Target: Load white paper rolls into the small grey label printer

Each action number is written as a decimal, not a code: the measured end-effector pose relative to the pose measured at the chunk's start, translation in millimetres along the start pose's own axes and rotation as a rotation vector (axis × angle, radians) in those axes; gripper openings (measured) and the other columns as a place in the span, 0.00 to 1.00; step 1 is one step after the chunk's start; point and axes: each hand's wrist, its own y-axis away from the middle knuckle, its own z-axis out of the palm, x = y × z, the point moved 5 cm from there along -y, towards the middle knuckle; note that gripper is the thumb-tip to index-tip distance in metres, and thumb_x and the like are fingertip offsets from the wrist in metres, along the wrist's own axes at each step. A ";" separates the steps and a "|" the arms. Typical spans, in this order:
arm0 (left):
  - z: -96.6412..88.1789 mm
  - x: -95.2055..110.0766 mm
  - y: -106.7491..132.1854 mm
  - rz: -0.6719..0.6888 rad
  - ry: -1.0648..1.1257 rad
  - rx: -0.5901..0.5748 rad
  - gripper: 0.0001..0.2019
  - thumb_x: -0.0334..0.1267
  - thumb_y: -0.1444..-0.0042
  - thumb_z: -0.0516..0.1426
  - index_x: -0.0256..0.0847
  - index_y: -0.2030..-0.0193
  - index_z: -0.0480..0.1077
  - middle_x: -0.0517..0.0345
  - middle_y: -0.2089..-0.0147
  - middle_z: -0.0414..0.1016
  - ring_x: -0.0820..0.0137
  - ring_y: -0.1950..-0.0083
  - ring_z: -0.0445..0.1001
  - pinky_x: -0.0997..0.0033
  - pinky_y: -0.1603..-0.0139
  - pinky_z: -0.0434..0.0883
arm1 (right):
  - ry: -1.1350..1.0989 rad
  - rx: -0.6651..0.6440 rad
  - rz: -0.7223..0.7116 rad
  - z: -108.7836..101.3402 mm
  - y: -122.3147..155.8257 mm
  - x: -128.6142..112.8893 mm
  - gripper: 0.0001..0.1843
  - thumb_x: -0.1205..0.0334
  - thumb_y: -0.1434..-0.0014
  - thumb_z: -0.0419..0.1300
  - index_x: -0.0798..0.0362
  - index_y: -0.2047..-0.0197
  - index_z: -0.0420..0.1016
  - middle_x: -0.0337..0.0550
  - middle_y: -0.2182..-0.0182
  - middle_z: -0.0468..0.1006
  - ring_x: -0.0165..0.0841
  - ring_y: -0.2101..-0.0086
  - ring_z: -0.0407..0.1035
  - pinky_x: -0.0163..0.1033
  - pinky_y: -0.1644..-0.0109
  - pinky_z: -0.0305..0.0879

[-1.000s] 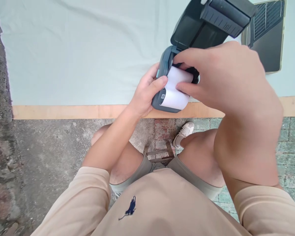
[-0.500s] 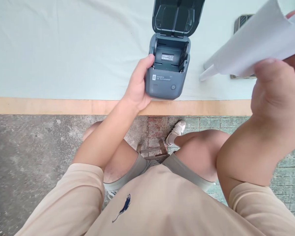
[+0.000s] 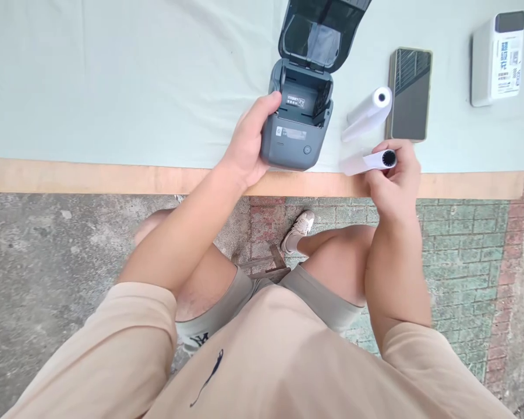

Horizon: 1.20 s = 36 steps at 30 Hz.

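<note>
The left hand [image 3: 247, 142] grips one printer [image 3: 292, 148], lid [image 3: 327, 32] up; a power symbol marks its button [image 3: 307, 149]; the label [image 3: 295, 102] in its bay [image 3: 305, 87] is too small to read; right of the printer are two rolls, a small-holed roll [image 3: 369, 110] on the cloth [image 3: 179, 87], a wide-holed roll [image 3: 372, 160] gripped by the right hand [image 3: 397, 180]; farther right, one phone [image 3: 413, 96], then one white box [image 3: 484, 64], its blue writing illegible.

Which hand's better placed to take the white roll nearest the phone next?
Likely the right hand: it is closer to that white roll, though it holds the black-cored roll. The left hand is farther, gripping the open printer.
</note>
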 end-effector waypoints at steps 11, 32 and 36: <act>-2.0 -4.6 -6.4 0.006 0.204 -0.022 0.11 0.44 0.48 0.51 0.37 0.66 0.65 0.59 0.67 0.73 0.69 0.52 0.71 0.71 0.52 0.70 | 0.001 0.009 -0.002 2.6 2.0 2.2 0.28 0.56 0.52 0.55 0.46 0.49 0.49 0.39 0.62 0.62 0.20 0.67 0.60 0.31 0.64 0.61; -0.7 -2.9 -4.3 0.031 0.038 -0.115 0.22 0.54 0.48 0.43 0.42 0.59 0.68 0.56 0.71 0.73 0.66 0.58 0.73 0.69 0.60 0.72 | -0.153 -0.008 -0.030 -6.2 -1.5 9.5 0.24 0.53 0.51 0.54 0.47 0.52 0.51 0.38 0.51 0.62 0.25 0.57 0.60 0.39 0.55 0.62; -9.3 -3.9 -7.1 0.005 0.030 0.000 0.19 0.50 0.47 0.44 0.40 0.61 0.68 0.57 0.70 0.74 0.68 0.56 0.73 0.71 0.58 0.72 | -0.205 0.017 -0.063 -12.6 -3.4 13.6 0.21 0.51 0.49 0.49 0.45 0.52 0.51 0.39 0.52 0.60 0.27 0.53 0.59 0.43 0.50 0.62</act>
